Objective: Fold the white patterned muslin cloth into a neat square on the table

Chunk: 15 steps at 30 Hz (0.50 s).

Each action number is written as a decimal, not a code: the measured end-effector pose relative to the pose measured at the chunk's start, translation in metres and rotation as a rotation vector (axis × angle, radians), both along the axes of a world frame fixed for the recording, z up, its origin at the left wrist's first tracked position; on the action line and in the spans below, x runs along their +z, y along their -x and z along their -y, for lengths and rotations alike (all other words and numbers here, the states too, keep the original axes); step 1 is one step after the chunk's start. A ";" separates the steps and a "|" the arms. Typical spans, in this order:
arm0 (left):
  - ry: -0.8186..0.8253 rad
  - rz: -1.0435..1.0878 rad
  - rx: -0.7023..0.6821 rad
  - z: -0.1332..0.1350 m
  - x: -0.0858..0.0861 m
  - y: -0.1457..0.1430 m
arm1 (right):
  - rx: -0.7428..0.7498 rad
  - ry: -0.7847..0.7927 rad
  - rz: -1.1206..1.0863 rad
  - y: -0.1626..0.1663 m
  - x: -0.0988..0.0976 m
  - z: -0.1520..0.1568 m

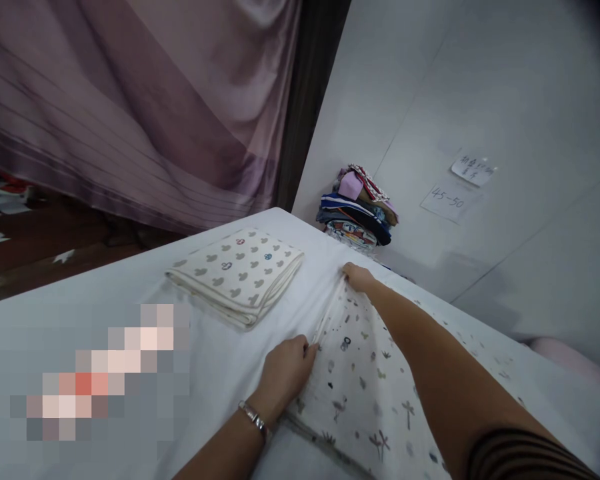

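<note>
A white cloth (360,380) printed with small palm trees and other figures lies spread on the bed-like white surface, partly hidden by my right arm. My left hand (289,365), with a silver bracelet at the wrist, pinches its near left edge. Farther off, my right hand (359,277) grips the far corner of the same cloth. Between the two hands the edge is drawn into a taut line. To the left rests a folded cream blanket (243,270) with grey mushroom-like shapes, apart from both hands.
Folded clothes (357,207) are stacked by the wall at the far end. Handwritten paper notes (446,202) hang on the grey wall (530,100). A purple curtain (180,100) drapes behind the white surface (105,280). Pixelated blocks cover the lower left.
</note>
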State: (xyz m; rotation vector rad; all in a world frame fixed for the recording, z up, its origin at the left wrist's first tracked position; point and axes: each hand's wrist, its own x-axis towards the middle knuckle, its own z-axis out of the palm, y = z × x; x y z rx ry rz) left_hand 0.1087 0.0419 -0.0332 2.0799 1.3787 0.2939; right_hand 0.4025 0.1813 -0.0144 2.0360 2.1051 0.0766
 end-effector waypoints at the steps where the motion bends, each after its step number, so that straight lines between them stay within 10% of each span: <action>1: 0.003 -0.006 0.001 0.000 0.001 0.000 | -0.051 -0.048 -0.020 -0.004 -0.002 0.003; 15: 0.032 -0.033 -0.005 0.000 0.003 0.000 | -0.491 -0.140 -0.212 -0.019 -0.016 -0.012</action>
